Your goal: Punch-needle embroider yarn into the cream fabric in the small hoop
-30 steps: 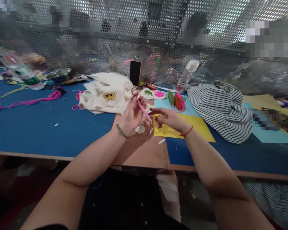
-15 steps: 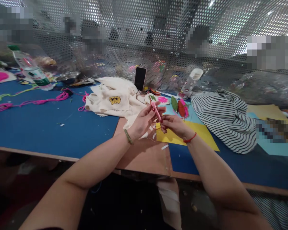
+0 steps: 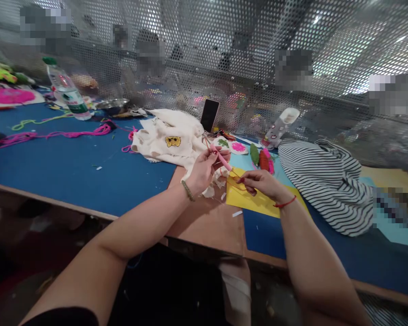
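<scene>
My left hand (image 3: 206,168) is closed around a pink punch needle (image 3: 223,160), its thin tip pointing up and left. From the tool's lower right end an orange-brown thread (image 3: 237,174) runs to my right hand (image 3: 260,183), whose thumb and fingers are pinched on it. A loop of this thread hangs over a yellow sheet (image 3: 275,201). Behind my left hand lies cream cloth (image 3: 153,142) with a yellow and black stitched patch (image 3: 173,141). Bundles of green yarn (image 3: 254,155) and rust-red yarn (image 3: 264,160) lie beyond my right hand.
A phone (image 3: 210,115) leans upright at the back. A striped cloth (image 3: 326,185) is heaped at right, near a patterned white container (image 3: 282,127). At left stand a water bottle (image 3: 71,97) and a metal bowl (image 3: 114,107), with pink yarn (image 3: 71,134) in front. Perforated metal sheeting (image 3: 190,54) rises behind.
My right hand has moved away to the right from the punch needle's end, drawing the thread out between them. The view has shifted slightly left.
</scene>
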A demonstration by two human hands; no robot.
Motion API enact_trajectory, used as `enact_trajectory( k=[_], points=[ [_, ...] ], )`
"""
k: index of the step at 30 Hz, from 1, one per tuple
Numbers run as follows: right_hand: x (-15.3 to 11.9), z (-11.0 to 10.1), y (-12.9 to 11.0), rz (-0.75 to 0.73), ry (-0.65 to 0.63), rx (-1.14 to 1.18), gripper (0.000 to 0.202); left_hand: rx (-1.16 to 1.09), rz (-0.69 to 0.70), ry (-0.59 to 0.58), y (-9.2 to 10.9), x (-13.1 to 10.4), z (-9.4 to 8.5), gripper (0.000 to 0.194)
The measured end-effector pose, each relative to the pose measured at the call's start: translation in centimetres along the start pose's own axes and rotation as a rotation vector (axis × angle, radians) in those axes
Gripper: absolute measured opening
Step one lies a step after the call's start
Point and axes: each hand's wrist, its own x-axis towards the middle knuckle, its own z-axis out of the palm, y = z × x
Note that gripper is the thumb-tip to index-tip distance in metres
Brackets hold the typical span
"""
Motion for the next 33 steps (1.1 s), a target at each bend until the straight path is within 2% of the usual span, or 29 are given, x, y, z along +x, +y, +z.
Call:
enact_trajectory(
  k=[8, 13, 22, 27, 33],
  points=[
    [-0.7, -2.6, 0.5, 0.053, 0.070, -0.080, 0.053, -0.046, 0.046, 0.014, 0.1, 0.5, -0.4, 0.019],
    [-1.2, -3.9, 0.9, 0.090, 0.044, -0.109, 0.051, -0.064, 0.025, 0.058, 0.1, 0.8, -0.7, 0.015],
    [-2.1, -5.8, 1.2, 0.151, 0.045, -0.175, 0.055, -0.056, 0.055, 0.042, 0.2, 1.0, -1.1, 0.018],
    [-2.5, -6.8, 1.8, 0.174, 0.066, -0.187, 0.058, -0.051, 0.040, 0.093, 0.3, 0.8, -0.8, 0.017],
    [-3.1, -7.4, 1.9, 0.207, 0.069, -0.202, 0.055, -0.024, 0.032, 0.099, 0.5, 0.6, -0.6, 0.019]
  ],
)
